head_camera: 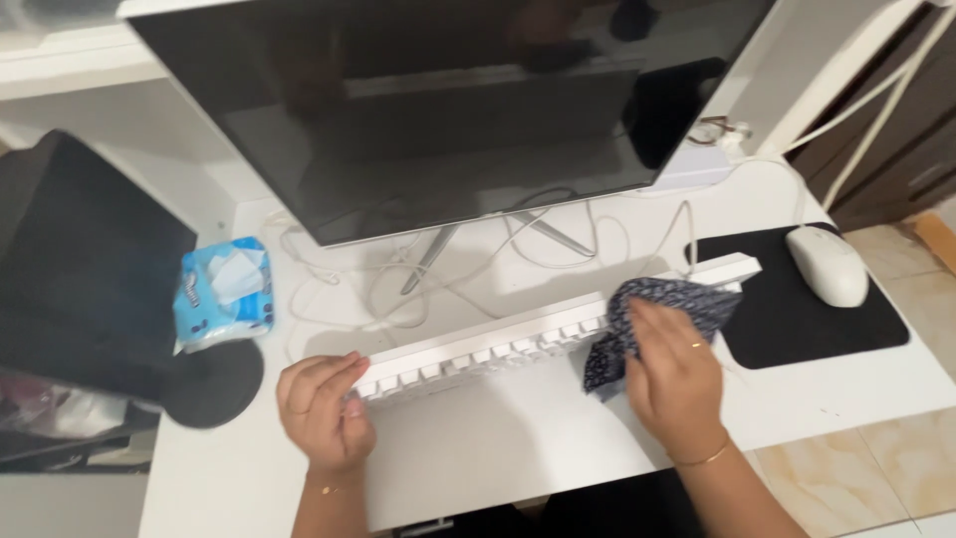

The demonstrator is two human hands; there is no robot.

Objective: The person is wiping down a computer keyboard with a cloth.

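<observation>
A white keyboard (498, 351) is tilted up on its edge on the white desk (518, 438). My left hand (324, 408) grips its left end. My right hand (675, 374) presses a dark blue patterned cloth (652, 309) against the keyboard's right part. A ring and a thin bracelet show on the right hand.
A large dark monitor (448, 110) stands behind on a thin metal stand, with white cables (398, 279) under it. A white mouse (827, 264) lies on a black mouse pad (797, 309) at right. A blue tissue pack (224, 289) and a black object (80, 269) sit at left.
</observation>
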